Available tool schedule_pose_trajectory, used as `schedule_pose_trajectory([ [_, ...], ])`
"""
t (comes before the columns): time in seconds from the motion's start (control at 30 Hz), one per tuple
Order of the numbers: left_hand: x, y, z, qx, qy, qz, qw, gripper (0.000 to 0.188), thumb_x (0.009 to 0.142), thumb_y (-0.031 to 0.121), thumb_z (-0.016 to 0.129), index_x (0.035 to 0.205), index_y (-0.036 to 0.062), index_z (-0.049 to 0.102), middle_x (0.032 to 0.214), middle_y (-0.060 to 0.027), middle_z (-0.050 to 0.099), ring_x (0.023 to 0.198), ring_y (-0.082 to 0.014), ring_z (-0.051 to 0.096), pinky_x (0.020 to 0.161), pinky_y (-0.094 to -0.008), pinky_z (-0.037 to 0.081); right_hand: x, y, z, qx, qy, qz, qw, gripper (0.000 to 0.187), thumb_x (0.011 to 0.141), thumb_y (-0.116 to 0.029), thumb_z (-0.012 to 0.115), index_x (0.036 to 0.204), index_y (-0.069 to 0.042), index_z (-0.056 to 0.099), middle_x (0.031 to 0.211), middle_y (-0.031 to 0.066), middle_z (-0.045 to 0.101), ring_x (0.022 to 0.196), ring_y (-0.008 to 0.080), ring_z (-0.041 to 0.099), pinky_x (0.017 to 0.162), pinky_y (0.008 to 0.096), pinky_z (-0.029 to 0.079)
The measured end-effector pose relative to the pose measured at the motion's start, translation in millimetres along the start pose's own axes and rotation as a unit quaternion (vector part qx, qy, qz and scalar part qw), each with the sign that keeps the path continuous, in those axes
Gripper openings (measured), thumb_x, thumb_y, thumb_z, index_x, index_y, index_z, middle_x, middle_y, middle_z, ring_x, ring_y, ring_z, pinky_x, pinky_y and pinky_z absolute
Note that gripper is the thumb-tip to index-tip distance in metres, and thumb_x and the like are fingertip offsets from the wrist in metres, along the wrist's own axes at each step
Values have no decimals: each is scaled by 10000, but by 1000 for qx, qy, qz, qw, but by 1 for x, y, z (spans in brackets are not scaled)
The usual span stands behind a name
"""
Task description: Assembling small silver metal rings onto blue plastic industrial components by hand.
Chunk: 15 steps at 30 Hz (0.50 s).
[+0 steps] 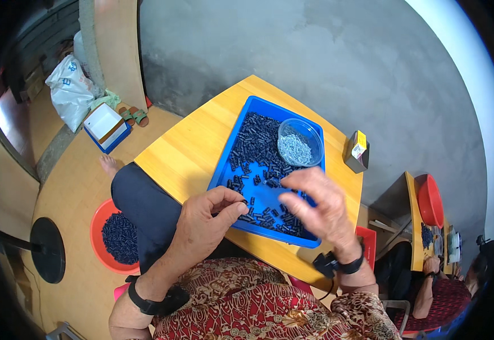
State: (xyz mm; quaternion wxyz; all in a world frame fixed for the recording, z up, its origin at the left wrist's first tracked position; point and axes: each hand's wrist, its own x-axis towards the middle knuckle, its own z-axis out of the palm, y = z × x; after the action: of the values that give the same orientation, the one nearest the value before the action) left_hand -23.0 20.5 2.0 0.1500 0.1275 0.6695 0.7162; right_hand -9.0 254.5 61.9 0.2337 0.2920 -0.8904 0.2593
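My left hand (203,220) is closed in a pinch at the near left edge of the blue tray (220,177). A small black cylindrical piece (245,202) shows between its thumb and forefinger. My right hand (325,207) hovers above the tray's right side, thumb and fingers apart, with nothing visible in it. Many short black ribbed cylindrical pieces (254,136) fill the far part of the tray, and others lie scattered in its near part. A clear round tub (296,148) of small silvery metal parts stands at the far right inside the tray.
The tray rests on a yellow wooden table (187,144). A dark box with a yellow pack (357,152) sits by its right edge. On the floor at left stands a red basin (98,235) of black pieces. Another person (428,294) works at a table on the right.
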Motion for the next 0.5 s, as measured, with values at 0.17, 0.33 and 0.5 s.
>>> schedule_pose_trajectory([
  [0.17,0,-4,4,98,38,76,992,154,953,103,680,1034,-28,679,879,-49,733,797,-71,650,710,-227,511,-6,49,-32,-38,-1,119,992,174,866,-97,717,1002,4,676,924,138,684,844,314,662,750,389,528],
  [0.33,0,-3,3,134,51,89,986,146,939,93,688,1015,-32,684,854,-55,735,788,-72,657,698,-233,515,-16,62,-17,37,-86,223,970,151,880,-99,676,988,5,661,922,145,677,854,320,661,763,392,523],
  [0.5,0,0,3,150,54,98,982,141,936,92,686,1009,-28,687,844,-59,735,780,-77,662,700,-239,519,1,69,5,3,-216,116,970,134,862,-90,656,964,-3,654,924,166,673,882,373,653,774,449,527],
])
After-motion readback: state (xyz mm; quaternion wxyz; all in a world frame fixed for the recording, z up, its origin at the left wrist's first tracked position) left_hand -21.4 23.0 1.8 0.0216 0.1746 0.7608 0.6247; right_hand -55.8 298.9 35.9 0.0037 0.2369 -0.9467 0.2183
